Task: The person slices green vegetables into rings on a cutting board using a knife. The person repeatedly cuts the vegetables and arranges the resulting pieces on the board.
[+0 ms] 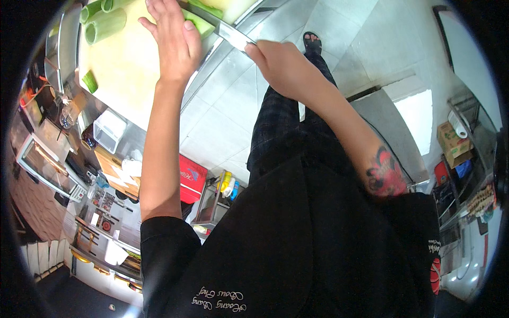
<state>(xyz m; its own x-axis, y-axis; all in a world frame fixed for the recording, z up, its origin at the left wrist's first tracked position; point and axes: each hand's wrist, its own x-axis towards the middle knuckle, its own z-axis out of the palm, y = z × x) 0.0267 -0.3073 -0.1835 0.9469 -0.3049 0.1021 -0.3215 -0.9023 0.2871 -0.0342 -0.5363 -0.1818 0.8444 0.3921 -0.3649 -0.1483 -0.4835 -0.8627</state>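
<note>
My right hand [274,65] grips the handle of a kitchen knife [232,35], whose blade points up and left over the edge of a pale cutting board [115,75]. The blade lies against a green cucumber piece [201,24]. My left hand [175,41] is flat with its fingers extended, and its thumb is beside that piece; whether they touch is unclear. A strip of green cucumber [206,8] lies beyond the blade. Hollow cucumber sections [105,27] rest at the board's upper left, and a small green cucumber piece [90,81] lies nearer its left edge.
Left of the board are a clear plastic container [110,129], a wooden board [113,169] and a metal counter edge. A red box [193,179] and a low metal rack [210,206] with bottles stand below. At the far right is a shelf with a cardboard box [453,141].
</note>
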